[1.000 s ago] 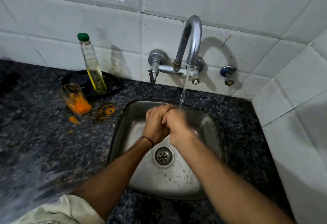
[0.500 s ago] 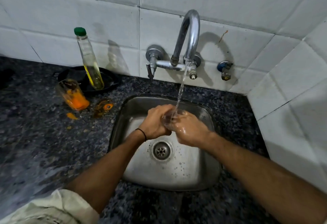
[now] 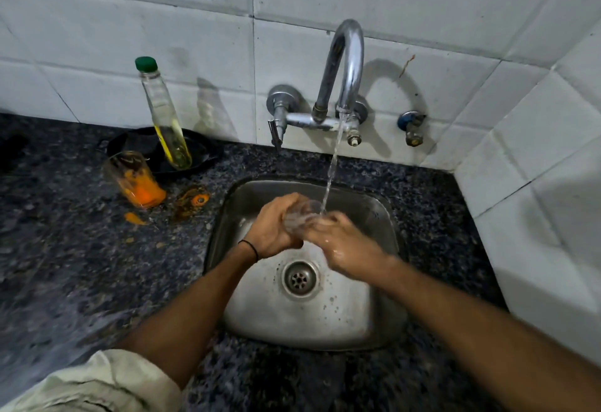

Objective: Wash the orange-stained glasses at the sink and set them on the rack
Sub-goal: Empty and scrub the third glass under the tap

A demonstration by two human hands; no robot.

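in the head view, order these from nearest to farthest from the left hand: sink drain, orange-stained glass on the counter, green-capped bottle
From the left hand:
1. Sink drain, just below and right of it in the basin.
2. Orange-stained glass, left on the counter.
3. Green-capped bottle, farther back-left, standing in the black dish by the wall.

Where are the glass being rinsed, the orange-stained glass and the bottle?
glass being rinsed [image 3: 300, 216]: head view, on its clear wall between the two hands.
orange-stained glass [image 3: 135, 180]: head view, on its side, mid-body, on the counter.
bottle [image 3: 164, 115]: head view, on its clear body below the green cap.
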